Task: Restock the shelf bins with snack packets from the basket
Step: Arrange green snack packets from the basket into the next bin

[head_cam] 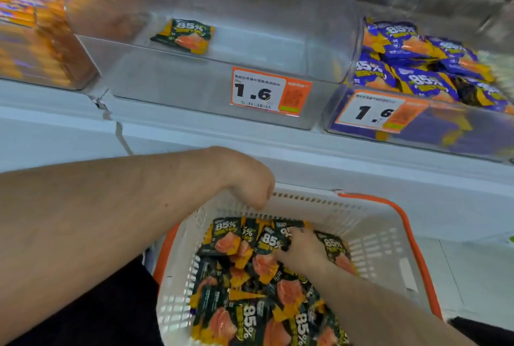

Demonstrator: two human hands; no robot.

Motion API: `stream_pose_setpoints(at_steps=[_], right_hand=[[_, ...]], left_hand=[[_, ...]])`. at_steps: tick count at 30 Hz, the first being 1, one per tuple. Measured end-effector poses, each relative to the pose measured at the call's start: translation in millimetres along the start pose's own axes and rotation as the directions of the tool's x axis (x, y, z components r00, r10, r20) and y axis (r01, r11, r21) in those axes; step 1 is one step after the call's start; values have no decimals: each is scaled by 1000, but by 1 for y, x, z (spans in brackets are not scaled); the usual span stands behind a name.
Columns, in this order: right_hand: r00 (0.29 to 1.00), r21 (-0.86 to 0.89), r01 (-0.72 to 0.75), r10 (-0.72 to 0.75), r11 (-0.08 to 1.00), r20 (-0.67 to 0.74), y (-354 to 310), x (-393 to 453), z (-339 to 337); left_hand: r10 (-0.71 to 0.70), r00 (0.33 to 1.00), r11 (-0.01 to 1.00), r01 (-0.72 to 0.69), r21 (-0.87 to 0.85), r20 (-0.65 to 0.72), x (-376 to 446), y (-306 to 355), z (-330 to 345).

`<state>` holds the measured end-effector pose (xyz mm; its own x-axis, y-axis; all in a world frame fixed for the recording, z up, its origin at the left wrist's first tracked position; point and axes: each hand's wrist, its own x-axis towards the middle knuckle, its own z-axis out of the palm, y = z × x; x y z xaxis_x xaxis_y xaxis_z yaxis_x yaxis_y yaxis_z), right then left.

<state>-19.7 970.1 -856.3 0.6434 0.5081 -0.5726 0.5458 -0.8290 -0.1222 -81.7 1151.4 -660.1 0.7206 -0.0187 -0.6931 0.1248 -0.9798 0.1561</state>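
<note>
The right hand (301,251) reaches down into a white slotted plastic basket with an orange handle and rim (372,237), its fingers curled onto a heap of dark green snack packets printed with "85%" and an orange-pink picture (250,284); it seems to pinch the top packet at the far side of the heap, though the fingertips are partly buried. The left hand (250,179) hangs over the basket's far left rim, wrist bent, fingers folded under and out of sight, so I cannot tell whether it grips the rim or is merely resting there. The packets fill the basket's floor from near edge to far edge. Above the basket runs a white shelf ledge (278,151) carrying clear plastic bins. Directly above the basket stands a clear bin (194,78) holding one lone dark green packet (183,35) lying flat toward its back, with an orange and white price label reading "1.6" (271,91) on its front wall. To the right of that bin sits a second clear bin heaped with purple "85%" packets (425,59), also labelled "1.6". To the left is a blurred bin of orange packets (30,20).
</note>
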Motion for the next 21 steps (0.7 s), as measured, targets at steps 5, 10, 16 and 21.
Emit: stream_pose_setpoints(at_steps=[5,10,16,21], right_hand=[[992,-106,-128,127,986,-16,-15,3,20],[971,-54,-234,232,971,-54,-26,9,22],[923,659,-350,364,665,123,-16,10,4],[997,466,-45,68,884,-33,-13,-16,-64]], left_hand=[[-41,999,999,41,-2,14,3,-1,1],[-72,997,997,72,-6,30,4,-5,1],[-72,997,997,72,-20,23,2,-8,-5],[-134,991,990,134,-42,2,-16,-15,-21]])
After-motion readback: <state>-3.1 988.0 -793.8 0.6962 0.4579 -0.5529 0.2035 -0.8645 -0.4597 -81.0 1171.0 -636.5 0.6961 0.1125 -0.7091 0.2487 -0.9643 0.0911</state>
